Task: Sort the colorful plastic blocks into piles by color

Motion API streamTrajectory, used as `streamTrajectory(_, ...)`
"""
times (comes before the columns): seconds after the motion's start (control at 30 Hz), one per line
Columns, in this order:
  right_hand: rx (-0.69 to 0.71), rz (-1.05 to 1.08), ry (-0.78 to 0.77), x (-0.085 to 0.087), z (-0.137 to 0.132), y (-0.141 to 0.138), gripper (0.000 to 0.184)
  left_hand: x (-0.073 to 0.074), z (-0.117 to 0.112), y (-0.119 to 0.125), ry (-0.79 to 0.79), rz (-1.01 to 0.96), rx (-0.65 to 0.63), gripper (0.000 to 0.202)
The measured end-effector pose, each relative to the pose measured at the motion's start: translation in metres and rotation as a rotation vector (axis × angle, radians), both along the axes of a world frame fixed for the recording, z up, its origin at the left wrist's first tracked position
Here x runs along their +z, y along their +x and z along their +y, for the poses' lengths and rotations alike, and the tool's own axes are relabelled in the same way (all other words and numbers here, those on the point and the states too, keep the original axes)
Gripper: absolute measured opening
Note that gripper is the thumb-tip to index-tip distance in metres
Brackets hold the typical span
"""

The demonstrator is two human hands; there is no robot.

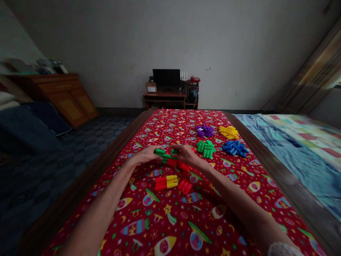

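My left hand (147,154) pinches a green plastic rod (160,152) between thumb and fingers over the tablecloth. Facing it, my right hand (188,155) is closed on another green rod, partly hidden by its fingers. Just below both hands lie red rods (183,166), with green showing at their left end. Nearer to me, a joined block of red and yellow rods (166,182) rests on the cloth. Beside it on the right is a small group of red rods (185,186).
Toward the right stand piles of green (206,149), purple (204,130), yellow (228,132) and blue rods (235,148). A red patterned cloth (144,231) covers the long table. Beyond it is a desk with a monitor (167,79); a bed (290,149) flanks the right side.
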State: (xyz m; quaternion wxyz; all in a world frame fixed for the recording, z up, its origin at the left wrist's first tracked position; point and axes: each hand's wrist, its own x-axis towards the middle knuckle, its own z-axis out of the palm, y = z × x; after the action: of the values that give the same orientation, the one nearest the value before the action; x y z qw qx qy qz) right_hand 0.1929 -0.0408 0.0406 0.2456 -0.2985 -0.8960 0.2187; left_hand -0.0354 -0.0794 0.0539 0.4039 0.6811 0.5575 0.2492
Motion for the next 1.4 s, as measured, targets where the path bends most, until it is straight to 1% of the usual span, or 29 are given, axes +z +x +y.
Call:
streamTrajectory(0.1, -0.076, 0.016, -0.004, 0.002, -0.005, 0.012, 0.024, 0.007, 0.006, 0.003, 0.035, 0.08, -0.05, 0.023)
streamTrajectory(0.2, -0.169, 0.043, 0.017, 0.011, -0.01, 0.034, 0.021, 0.006, 0.009, 0.006, 0.05, 0.13, -0.051, 0.02)
streamTrajectory(0.27, -0.245, 0.097, -0.016, 0.019, -0.01, 0.052, 0.021, 0.004, 0.01, 0.007, 0.065, 0.093, -0.011, 0.022)
streamTrajectory(0.37, -0.336, 0.14, -0.068, 0.027, 0.0, 0.078, 0.023, 0.001, 0.009, 0.009, 0.075, -0.023, 0.062, 0.031)
streamTrajectory(0.43, -0.39, 0.128, -0.064, 0.026, 0.01, 0.092, 0.025, 0.002, 0.007, 0.012, 0.029, -0.099, 0.076, 0.037)
streamTrajectory(0.53, -0.464, 0.084, -0.049, 0.016, 0.025, 0.108, 0.025, 0.004, 0.003, 0.018, -0.04, -0.197, 0.083, 0.046)
streamTrajectory(0.67, -0.526, 0.059, -0.071, 0.004, 0.037, 0.123, 0.023, 0.008, 0.0, 0.028, -0.037, -0.275, 0.105, 0.048)
streamTrajectory(0.73, -0.583, 0.074, -0.026, 0.004, 0.036, 0.125, 0.024, 0.008, -0.001, 0.035, -0.041, -0.332, 0.121, 0.049)
streamTrajectory(0.8, -0.624, 0.131, 0.037, 0.01, 0.029, 0.12, 0.026, 0.008, -0.002, 0.043, -0.044, -0.393, 0.143, 0.05)
streamTrajectory(0.83, -0.598, 0.162, 0.033, 0.015, 0.022, 0.115, 0.029, 0.007, -0.002, 0.047, -0.038, -0.412, 0.15, 0.051)
streamTrajectory(0.87, -0.525, 0.185, -0.003, 0.019, 0.015, 0.108, 0.033, 0.006, -0.004, 0.052, -0.026, -0.415, 0.147, 0.051)
streamTrajectory(0.93, -0.286, 0.181, -0.12, 0.027, -0.002, 0.092, 0.039, 0.005, -0.007, 0.062, 0.029, -0.374, 0.133, 0.049)
streamTrajectory(0.97, -0.169, 0.153, -0.163, 0.03, -0.01, 0.084, 0.039, 0.005, -0.008, 0.067, 0.064, -0.341, 0.126, 0.049)
streamTrajectory(1.0, -0.086, 0.116, -0.179, 0.033, -0.016, 0.077, 0.037, 0.005, -0.01, 0.07, 0.098, -0.31, 0.121, 0.049)
streamTrajectory(1.03, -0.044, 0.076, -0.168, 0.034, -0.02, 0.072, 0.033, 0.004, -0.01, 0.073, 0.127, -0.282, 0.121, 0.05)
streamTrajectory(1.07, -0.037, 0.039, -0.141, 0.036, -0.022, 0.07, 0.029, 0.004, -0.011, 0.075, 0.151, -0.259, 0.13, 0.051)
streamTrajectory(1.13, -0.087, -0.007, -0.092, 0.036, -0.016, 0.077, 0.023, 0.003, -0.01, 0.075, 0.18, -0.23, 0.165, 0.055)
streamTrajectory(1.23, -0.208, -0.031, -0.101, 0.034, 0.007, 0.109, 0.02, 0.003, -0.008, 0.071, 0.172, -0.246, 0.21, 0.058)
streamTrajectory(1.33, -0.292, -0.105, -0.175, 0.028, 0.029, 0.145, 0.02, 0.003, -0.008, 0.071, 0.118, -0.276, 0.197, 0.059)
streamTrajectory(1.4, -0.319, -0.154, -0.216, 0.023, 0.037, 0.16, 0.021, 0.003, -0.009, 0.074, 0.087, -0.276, 0.174, 0.058)
